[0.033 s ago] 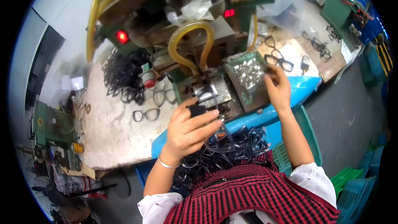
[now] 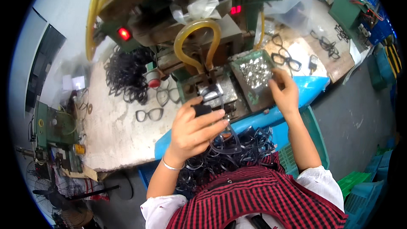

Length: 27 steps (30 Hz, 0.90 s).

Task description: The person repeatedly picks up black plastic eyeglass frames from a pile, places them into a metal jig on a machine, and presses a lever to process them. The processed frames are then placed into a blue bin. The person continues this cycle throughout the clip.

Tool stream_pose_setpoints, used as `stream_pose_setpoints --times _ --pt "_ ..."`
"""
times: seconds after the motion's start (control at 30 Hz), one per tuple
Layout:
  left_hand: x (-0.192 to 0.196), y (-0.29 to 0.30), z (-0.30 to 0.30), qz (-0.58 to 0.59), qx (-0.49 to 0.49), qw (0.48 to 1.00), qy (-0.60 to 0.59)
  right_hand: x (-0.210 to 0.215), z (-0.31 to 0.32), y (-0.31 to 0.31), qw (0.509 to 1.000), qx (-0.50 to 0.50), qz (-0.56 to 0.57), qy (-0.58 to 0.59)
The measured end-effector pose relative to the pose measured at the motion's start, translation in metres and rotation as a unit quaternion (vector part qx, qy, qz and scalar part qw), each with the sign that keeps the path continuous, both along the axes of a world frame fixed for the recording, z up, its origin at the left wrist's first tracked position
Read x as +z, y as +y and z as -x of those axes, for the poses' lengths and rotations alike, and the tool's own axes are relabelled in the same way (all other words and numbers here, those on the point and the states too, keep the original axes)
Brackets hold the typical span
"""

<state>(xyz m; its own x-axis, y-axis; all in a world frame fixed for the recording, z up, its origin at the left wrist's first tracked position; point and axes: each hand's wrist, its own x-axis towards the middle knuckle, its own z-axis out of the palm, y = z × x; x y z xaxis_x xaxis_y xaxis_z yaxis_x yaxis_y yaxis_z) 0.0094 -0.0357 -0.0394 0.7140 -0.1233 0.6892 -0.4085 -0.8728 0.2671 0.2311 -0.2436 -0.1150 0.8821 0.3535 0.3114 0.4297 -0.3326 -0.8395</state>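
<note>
My left hand is closed on a dark, see-through eyeglass frame, whose rim hangs below the fingers. The frame's upper part reaches the metal fixture under the press. A small black block sits by my left forefinger; whether it is held is unclear. Over the right edge of a green metal tray full of small shiny metal parts, my right hand has its fingers curved, with thumb and forefinger apart. Nothing shows between those fingertips.
The green press stands ahead with a looped yellow hose and a red button. Dark frames are heaped at left; loose glasses lie nearer. Many frames fill the space before my apron. A blue sheet covers the table edge.
My right hand has shifted very slightly at the tray's edge, and the view has moved a little. My left hand keeps its hold on the eyeglass frame.
</note>
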Motion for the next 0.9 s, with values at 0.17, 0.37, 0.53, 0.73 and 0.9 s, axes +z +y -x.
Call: stream_pose_setpoints --times 0.17,0.37,0.53,0.73,0.9 --pt "-0.001 0.003 0.002 0.016 -0.014 1.0 0.015 -0.013 0.009 0.019 0.944 -0.046 0.224 -0.239" --pt "-0.012 -0.025 0.049 0.036 0.1 0.994 -0.002 -0.022 0.004 0.035 0.943 -0.039 0.173 -0.283" --pt "0.012 0.004 0.109 0.131 0.507 0.805 -0.28 -0.006 0.0 0.035 0.942 -0.009 0.148 -0.301" --pt "-0.025 0.128 0.106 -0.01 0.466 0.878 0.107 -0.005 -0.009 0.057 0.958 0.013 0.083 -0.275" --pt "-0.144 0.196 0.106 0.01 0.427 0.881 0.202 -0.008 -0.011 0.047 0.964 -0.01 0.092 -0.25"
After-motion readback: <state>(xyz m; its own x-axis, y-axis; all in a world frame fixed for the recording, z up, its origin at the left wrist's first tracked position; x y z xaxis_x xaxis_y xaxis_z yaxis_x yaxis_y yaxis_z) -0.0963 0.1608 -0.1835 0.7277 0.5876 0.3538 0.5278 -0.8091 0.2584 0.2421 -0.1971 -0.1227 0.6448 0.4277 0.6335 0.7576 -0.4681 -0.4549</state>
